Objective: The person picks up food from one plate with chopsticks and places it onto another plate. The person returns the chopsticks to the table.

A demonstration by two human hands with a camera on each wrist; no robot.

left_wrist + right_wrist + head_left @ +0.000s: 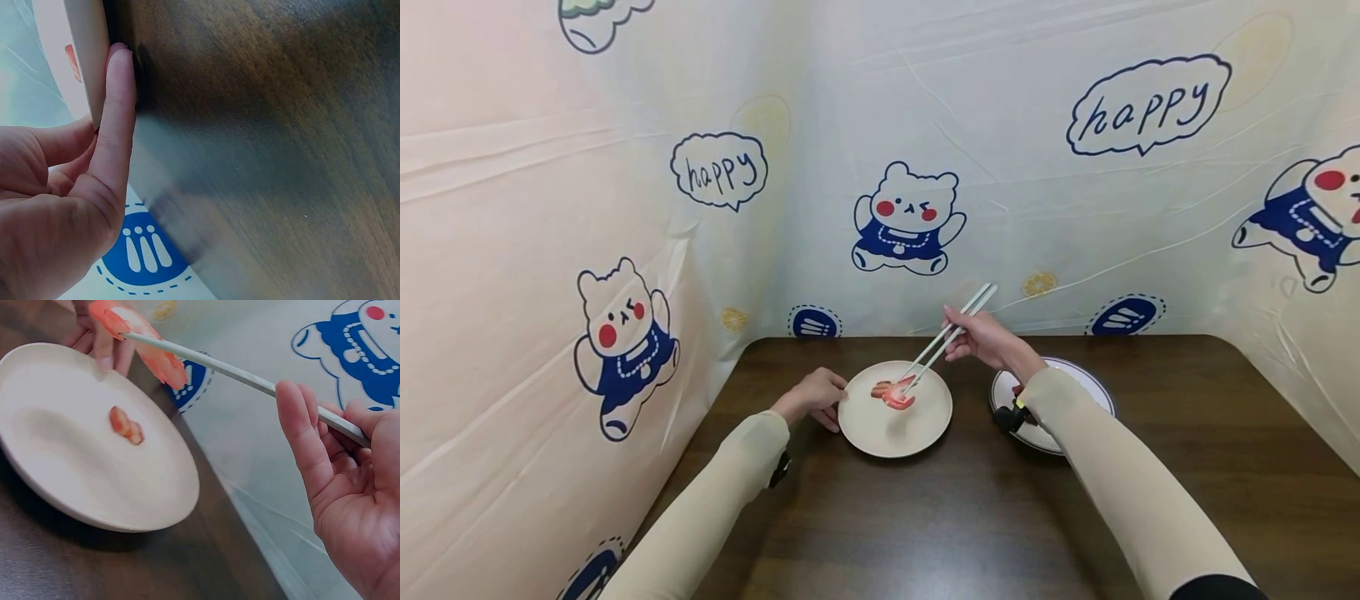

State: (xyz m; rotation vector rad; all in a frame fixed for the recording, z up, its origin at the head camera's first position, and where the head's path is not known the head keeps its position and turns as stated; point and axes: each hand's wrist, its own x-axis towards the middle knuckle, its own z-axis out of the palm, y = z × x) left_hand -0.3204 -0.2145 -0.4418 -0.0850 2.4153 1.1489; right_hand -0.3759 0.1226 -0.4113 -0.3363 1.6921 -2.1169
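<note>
My left hand (814, 396) grips the left rim of a cream plate (925, 433); the left wrist view shows a straight finger along the plate's outer side (94, 69). In my right hand (985, 337) is a pair of pale chopsticks (219, 367), slanting down over the plate. At their tips hangs a pink-and-white shrimp (164, 365), raised above the plate in the right wrist view. Small reddish-brown slices (125, 425) lie on the plate below it.
A white plate with a blue rim (1093, 387) stands to the right, partly hidden by my right forearm, with some red and dark food on it. The brown wooden table (880, 525) meets a printed cloth (1015, 217) at its back and sides.
</note>
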